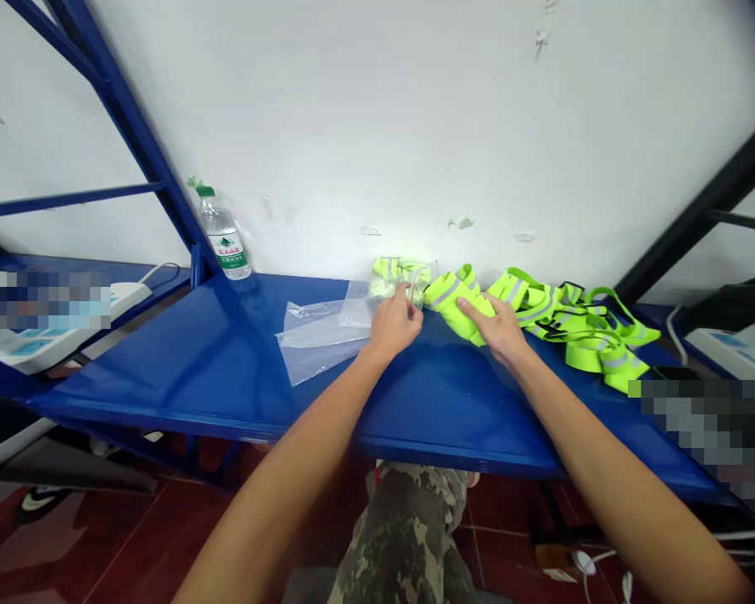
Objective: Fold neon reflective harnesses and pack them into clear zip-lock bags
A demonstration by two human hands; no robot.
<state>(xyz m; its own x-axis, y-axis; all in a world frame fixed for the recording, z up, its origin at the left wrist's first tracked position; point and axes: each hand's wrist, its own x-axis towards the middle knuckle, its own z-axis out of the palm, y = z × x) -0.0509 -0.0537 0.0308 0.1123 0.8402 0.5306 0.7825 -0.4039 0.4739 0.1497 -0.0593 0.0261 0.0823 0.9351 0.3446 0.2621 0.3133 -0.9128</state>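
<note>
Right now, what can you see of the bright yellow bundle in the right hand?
The yellow-green bundle looks like folded fabric strap with silvery-grey stripes. It's tilted, held in the right hand with the thumb on its near side, at the blue table. Whether it touches the tabletop is unclear.

Pretty bright overall: whitish light, seemingly from above, nearly washes out the white wall (352, 126) at 12 o'clock, while the red tile floor (126, 528) at 8 sits in murky shadow. The glossy blue tabletop (478, 419) shows dark reflections toward 9, and the clear plastic bag (320, 344) just off center toward 8 throws little glints. Wide-angle stretch hits the right forearm (604, 445) at 4, the 2 o'clock corner goes dark and blurry, and pixelation hides patches at 9 and 4.
</note>
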